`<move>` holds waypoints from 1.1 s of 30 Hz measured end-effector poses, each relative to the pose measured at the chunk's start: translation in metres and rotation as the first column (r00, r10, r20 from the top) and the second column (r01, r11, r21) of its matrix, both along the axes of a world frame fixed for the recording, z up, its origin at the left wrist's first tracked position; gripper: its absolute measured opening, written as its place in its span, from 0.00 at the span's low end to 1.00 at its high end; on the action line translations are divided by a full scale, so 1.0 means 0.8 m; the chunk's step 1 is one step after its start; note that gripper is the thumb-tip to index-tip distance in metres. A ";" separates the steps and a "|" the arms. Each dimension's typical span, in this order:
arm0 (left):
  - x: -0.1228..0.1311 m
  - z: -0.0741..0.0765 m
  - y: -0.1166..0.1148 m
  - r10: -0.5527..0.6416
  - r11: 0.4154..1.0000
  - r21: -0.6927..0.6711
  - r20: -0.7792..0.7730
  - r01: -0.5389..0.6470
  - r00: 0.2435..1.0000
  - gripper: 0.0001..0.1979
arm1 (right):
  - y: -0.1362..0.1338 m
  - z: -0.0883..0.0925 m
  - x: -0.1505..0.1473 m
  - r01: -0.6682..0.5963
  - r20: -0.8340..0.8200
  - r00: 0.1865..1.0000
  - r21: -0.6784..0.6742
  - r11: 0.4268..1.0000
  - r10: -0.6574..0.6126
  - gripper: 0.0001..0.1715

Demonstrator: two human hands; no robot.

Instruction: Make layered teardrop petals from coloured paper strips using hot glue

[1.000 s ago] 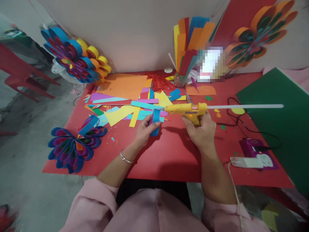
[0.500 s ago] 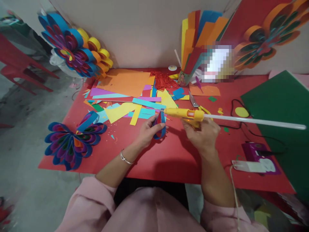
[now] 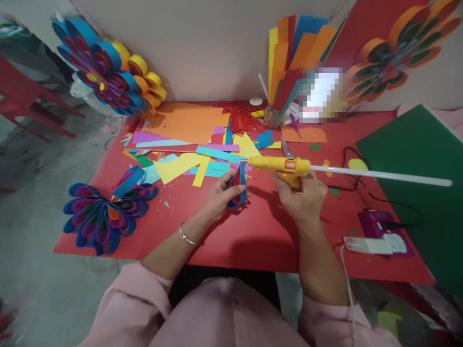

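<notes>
Over the middle of the red table [image 3: 217,241], my left hand [image 3: 223,195] pinches a looped paper petal [image 3: 238,198], blue outside with red and purple strips inside. My right hand [image 3: 306,195] is closed round the handle of a yellow hot glue gun [image 3: 278,165]. A long white glue stick [image 3: 383,176] juts from its back end. The gun's nozzle points left, at the top of the petal; whether it touches the paper I cannot tell. To the left lies a paper flower [image 3: 108,209] made of blue, purple and green looped petals.
Coloured paper strips [image 3: 202,171] and orange sheets [image 3: 184,120] lie beyond my hands. Scissors [image 3: 287,147] lie partly behind the gun. A cup [image 3: 273,117] holds upright strips. At right are a black cable [image 3: 379,196], a purple box [image 3: 369,224] and a green board [image 3: 415,178].
The view has shifted slightly. The glue gun has turned a little, and its nozzle sits slightly higher over the petal's top. Both hands keep their hold.
</notes>
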State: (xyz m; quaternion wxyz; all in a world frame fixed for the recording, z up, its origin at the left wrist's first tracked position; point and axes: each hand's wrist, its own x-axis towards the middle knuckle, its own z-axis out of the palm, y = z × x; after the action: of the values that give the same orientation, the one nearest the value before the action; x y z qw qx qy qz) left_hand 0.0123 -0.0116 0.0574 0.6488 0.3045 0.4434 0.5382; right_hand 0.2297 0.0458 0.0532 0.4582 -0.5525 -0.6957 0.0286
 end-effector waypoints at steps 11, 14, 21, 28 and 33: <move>-0.003 0.000 0.001 0.050 0.999 -0.006 -0.014 -0.050 0.999 0.27 | 0.001 -0.005 0.001 0.002 0.051 0.999 0.069 0.998 -0.005 0.30; -0.002 0.000 0.001 0.054 0.999 0.009 -0.015 -0.054 0.998 0.26 | 0.002 -0.007 0.002 -0.002 0.045 0.999 0.087 0.996 -0.001 0.30; -0.004 0.000 0.001 0.049 0.999 0.019 -0.047 -0.048 0.998 0.26 | 0.002 -0.007 0.001 0.013 0.069 0.997 0.073 0.997 -0.018 0.30; -0.002 0.004 0.000 0.049 0.998 0.033 -0.063 -0.047 0.997 0.25 | 0.001 -0.005 0.003 -0.016 0.015 1.000 0.037 0.999 0.015 0.31; -0.002 0.004 0.001 0.054 0.998 0.029 -0.081 -0.052 0.995 0.24 | -0.001 -0.003 0.003 -0.008 0.016 1.000 0.010 1.000 0.008 0.31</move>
State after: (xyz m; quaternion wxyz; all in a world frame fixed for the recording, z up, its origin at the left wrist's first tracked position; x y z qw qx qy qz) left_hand 0.0104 -0.0109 0.0607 0.6116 0.3229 0.4702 0.5483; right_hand 0.2322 0.0454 0.0511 0.4553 -0.5476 -0.7016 0.0229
